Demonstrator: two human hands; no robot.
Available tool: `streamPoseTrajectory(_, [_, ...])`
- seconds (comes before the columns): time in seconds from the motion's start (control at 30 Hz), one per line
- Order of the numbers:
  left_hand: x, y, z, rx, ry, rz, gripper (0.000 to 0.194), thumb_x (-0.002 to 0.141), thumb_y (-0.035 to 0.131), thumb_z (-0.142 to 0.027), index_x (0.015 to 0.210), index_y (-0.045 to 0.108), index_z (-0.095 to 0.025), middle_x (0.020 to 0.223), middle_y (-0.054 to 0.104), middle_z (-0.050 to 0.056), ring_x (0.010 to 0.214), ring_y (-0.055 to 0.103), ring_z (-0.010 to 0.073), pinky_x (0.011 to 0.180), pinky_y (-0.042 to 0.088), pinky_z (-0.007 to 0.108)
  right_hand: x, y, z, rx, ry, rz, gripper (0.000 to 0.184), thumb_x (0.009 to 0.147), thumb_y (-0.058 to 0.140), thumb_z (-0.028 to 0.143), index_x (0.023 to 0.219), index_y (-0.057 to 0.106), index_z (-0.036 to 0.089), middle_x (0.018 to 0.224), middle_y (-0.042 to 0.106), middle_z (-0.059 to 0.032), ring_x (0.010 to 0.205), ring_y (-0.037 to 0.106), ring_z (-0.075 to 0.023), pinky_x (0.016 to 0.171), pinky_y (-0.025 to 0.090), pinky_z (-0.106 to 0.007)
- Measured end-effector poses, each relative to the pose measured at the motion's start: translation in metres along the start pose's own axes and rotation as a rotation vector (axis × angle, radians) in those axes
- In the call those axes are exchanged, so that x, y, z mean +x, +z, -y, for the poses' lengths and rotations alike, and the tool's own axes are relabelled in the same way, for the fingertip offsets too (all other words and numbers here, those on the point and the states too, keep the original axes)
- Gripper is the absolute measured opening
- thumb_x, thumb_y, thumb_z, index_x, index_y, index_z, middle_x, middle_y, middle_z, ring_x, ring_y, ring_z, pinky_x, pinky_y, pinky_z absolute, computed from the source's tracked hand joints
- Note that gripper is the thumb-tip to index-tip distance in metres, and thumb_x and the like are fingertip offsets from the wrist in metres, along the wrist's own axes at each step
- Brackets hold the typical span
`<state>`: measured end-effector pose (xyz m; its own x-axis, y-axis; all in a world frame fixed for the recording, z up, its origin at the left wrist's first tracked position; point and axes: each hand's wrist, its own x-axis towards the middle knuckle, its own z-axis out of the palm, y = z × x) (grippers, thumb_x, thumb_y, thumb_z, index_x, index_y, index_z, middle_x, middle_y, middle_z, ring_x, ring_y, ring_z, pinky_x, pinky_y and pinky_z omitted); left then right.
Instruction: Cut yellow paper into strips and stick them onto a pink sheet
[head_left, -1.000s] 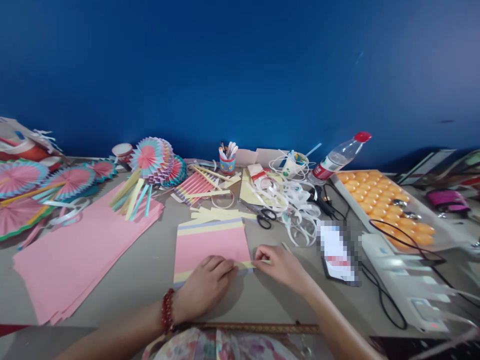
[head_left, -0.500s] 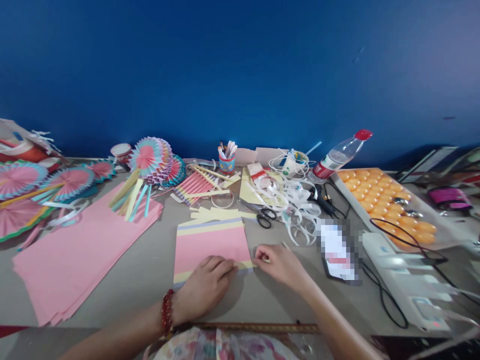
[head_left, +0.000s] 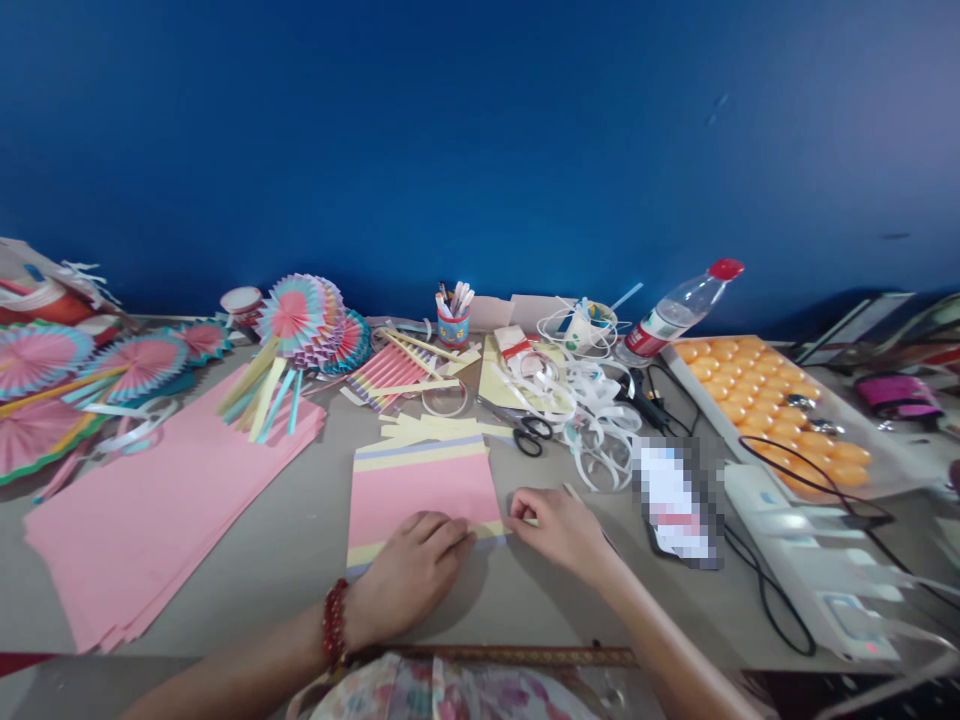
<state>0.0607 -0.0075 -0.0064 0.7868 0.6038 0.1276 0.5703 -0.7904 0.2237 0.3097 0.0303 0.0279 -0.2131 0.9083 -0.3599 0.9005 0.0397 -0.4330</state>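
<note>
A pink sheet of paper (head_left: 420,482) lies in front of me, with yellow and lilac bands along its far and near edges. Pressing down on its near band is my left hand (head_left: 420,565), palm down, fingers stretched over the paper. My right hand (head_left: 559,530) is at the sheet's near right corner, thumb and fingers pinched together on the banded edge. A small pale bit shows beneath those fingers. Black-handled scissors (head_left: 531,436) lie beyond the right hand. Just past the sheet's far edge are loose pale yellow paper strips (head_left: 435,428).
Stacked pink paper (head_left: 180,500) and folded paper rosettes (head_left: 292,315) occupy the left side. White ribbon curls (head_left: 600,420), a phone (head_left: 679,510), a tilted bottle (head_left: 675,315), a tray of orange domes (head_left: 757,400) and a power strip (head_left: 817,570) stand at right.
</note>
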Motion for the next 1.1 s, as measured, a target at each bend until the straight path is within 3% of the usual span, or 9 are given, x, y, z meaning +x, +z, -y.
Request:
streamPoseTrajectory(0.13, [0.0, 0.0, 0.001, 0.025, 0.01, 0.009, 0.034, 0.097, 0.052, -0.018, 0.131, 0.055, -0.016, 0.131, 0.057, 0.009, 0.108, 0.051, 0.0229, 0.098, 0.039, 0.037, 0.001, 0.002, -0.002, 0.005, -0.013, -0.008, 0.011, 0.082, 0.059, 0.03, 0.077, 0.067, 0.023, 0.081, 0.072, 0.0001, 0.075, 0.063, -0.0162, 0.061, 0.03, -0.024])
streamPoseTrajectory(0.33, [0.001, -0.01, 0.003, 0.151, 0.148, 0.104, 0.042, 0.094, 0.056, -0.02, 0.135, 0.053, -0.012, 0.144, 0.048, 0.013, 0.104, 0.051, 0.0234, 0.091, 0.04, 0.038, -0.001, 0.0, 0.001, 0.015, -0.009, -0.01, 0.011, 0.081, 0.06, 0.03, 0.077, 0.066, 0.023, 0.078, 0.071, 0.0005, 0.071, 0.061, -0.0158, 0.06, 0.03, -0.024])
streamPoseTrajectory(0.6, [0.01, -0.026, 0.006, 0.167, 0.209, 0.124, 0.041, 0.097, 0.051, -0.018, 0.136, 0.051, -0.01, 0.138, 0.054, 0.013, 0.109, 0.052, 0.0234, 0.093, 0.041, 0.037, -0.001, 0.001, 0.0, 0.016, -0.012, -0.012, 0.01, 0.081, 0.06, 0.03, 0.078, 0.067, 0.022, 0.078, 0.071, 0.0007, 0.073, 0.062, -0.0161, 0.062, 0.031, -0.024])
streamPoseTrajectory(0.73, [0.021, -0.021, 0.004, 0.123, 0.213, 0.051, 0.03, 0.098, 0.05, -0.016, 0.127, 0.057, -0.01, 0.132, 0.058, 0.014, 0.113, 0.052, 0.0239, 0.097, 0.043, 0.039, 0.0, 0.0, 0.0, 0.014, -0.022, -0.007, 0.011, 0.082, 0.06, 0.03, 0.079, 0.067, 0.023, 0.08, 0.071, 0.0002, 0.075, 0.063, -0.0169, 0.062, 0.032, -0.024])
streamPoseTrajectory(0.9, [0.03, -0.006, -0.001, 0.072, 0.306, 0.023, 0.037, 0.101, 0.045, -0.021, 0.133, 0.054, -0.005, 0.138, 0.057, 0.012, 0.116, 0.052, 0.0223, 0.103, 0.043, 0.036, -0.002, -0.003, 0.005, 0.002, -0.014, 0.006, 0.01, 0.082, 0.059, 0.029, 0.079, 0.067, 0.023, 0.079, 0.071, -0.0003, 0.075, 0.063, -0.0175, 0.061, 0.032, -0.025])
streamPoseTrajectory(1.1, [0.027, 0.003, 0.002, -0.018, 0.28, -0.008, 0.036, 0.1, 0.045, -0.02, 0.133, 0.055, -0.009, 0.138, 0.058, 0.012, 0.119, 0.053, 0.0214, 0.106, 0.041, 0.035, -0.002, -0.005, 0.003, 0.05, -0.026, 0.008, 0.014, 0.083, 0.057, 0.031, 0.078, 0.067, 0.023, 0.078, 0.071, -0.0012, 0.074, 0.063, -0.0179, 0.061, 0.034, -0.025])
